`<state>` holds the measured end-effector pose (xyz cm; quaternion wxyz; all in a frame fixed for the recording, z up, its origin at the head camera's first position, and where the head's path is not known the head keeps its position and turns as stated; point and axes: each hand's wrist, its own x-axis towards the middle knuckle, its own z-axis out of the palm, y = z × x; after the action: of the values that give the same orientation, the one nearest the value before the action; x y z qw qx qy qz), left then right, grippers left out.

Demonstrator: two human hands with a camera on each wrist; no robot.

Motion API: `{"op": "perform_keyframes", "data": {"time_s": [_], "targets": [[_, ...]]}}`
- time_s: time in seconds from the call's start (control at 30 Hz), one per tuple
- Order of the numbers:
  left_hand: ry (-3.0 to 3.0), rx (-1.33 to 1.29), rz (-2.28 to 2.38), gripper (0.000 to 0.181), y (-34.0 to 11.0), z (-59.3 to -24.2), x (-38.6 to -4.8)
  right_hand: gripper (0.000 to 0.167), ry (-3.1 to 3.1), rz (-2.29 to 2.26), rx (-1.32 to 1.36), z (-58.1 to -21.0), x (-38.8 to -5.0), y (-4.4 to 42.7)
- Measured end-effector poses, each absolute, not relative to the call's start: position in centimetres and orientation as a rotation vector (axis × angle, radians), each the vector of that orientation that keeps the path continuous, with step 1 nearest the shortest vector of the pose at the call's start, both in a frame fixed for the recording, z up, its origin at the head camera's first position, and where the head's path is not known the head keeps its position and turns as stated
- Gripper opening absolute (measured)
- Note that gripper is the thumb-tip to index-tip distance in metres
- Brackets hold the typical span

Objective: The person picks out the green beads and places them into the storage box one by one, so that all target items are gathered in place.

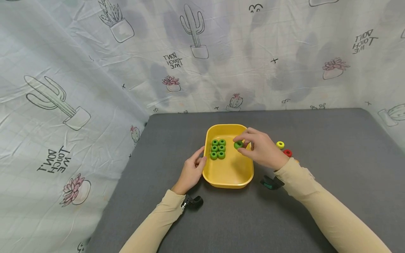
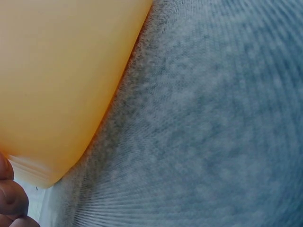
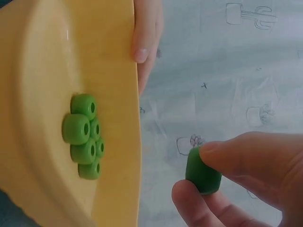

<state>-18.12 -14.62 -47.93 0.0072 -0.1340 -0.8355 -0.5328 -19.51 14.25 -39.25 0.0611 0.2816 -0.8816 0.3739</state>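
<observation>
A yellow tray point(image 1: 227, 175) stands on the grey table, its wall point(image 2: 61, 85) filling the left of the left wrist view. Inside it, on the left, several green beads point(image 1: 218, 149) sit in two columns, their holes visible. My left hand point(image 1: 190, 173) holds the tray's left side, fingers curled against the wall. Over the tray's right part, my right hand point(image 1: 261, 147) pinches another green bead point(image 3: 203, 172) between thumb and fingers. This bead is held above the tray floor, apart from the others.
Right of the tray, partly behind my right hand, lie a yellow bead point(image 1: 280, 144), a red bead point(image 1: 288, 153) and a mostly hidden orange piece point(image 1: 296, 161). A cactus-print cloth point(image 1: 253, 80) hangs behind the grey table point(image 1: 341, 168) and along its left side.
</observation>
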Motion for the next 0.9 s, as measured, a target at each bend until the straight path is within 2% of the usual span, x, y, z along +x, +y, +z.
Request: {"op": "perform_keyframes", "data": {"time_s": [0.4, 0.9], "targets": [[-2.599, -0.409, -1.682, 0.048, -14.6, -48.1, -18.1, 0.031, -2.712, 1.159, 0.954, -38.9, -21.1, 11.1], [-2.610, -0.449, -1.642, 0.047, -14.8, -48.0, -18.2, 0.025, -2.859, 1.025, 1.065, -40.7, -22.7, 7.2]]}}
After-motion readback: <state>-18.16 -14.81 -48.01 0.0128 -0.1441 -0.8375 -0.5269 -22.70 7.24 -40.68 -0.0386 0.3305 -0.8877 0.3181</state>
